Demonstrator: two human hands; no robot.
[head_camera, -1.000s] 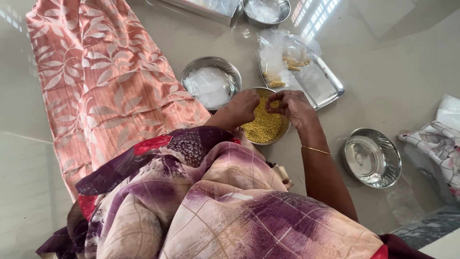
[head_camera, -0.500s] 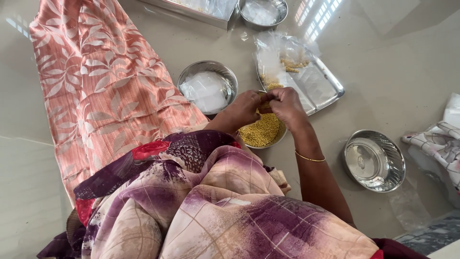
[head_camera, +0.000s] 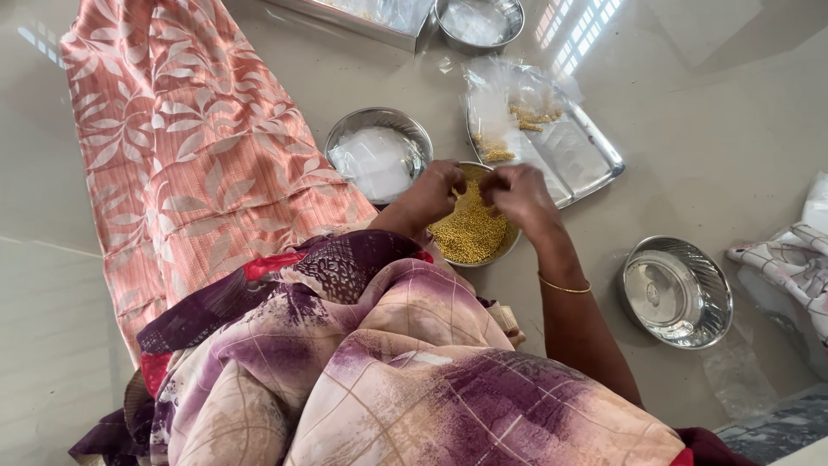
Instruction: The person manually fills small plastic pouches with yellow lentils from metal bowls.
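A steel bowl (head_camera: 507,248) on the floor holds small yellow grains (head_camera: 471,231). My left hand (head_camera: 433,192) hovers over the bowl's left side with its fingers curled and pinched. My right hand (head_camera: 517,193), a gold bangle on its wrist, is just to the right, fingers curled towards the left hand. Both hands meet above the grains; what is pinched between the fingertips is too small to make out. My purple and cream draped cloth (head_camera: 379,371) covers my lap in front of the bowl.
A steel bowl with a white plastic bag (head_camera: 378,155) sits left of the grains. A steel tray (head_camera: 595,155) with plastic bags and some grains lies behind. An empty steel bowl (head_camera: 677,292) stands at right. Another bowl (head_camera: 479,22) is at the top. Orange patterned cloth (head_camera: 181,147) lies at left.
My hands lifted from resting in the grains and came together above the bowl, fingertips nearly touching. The view shifted slightly.
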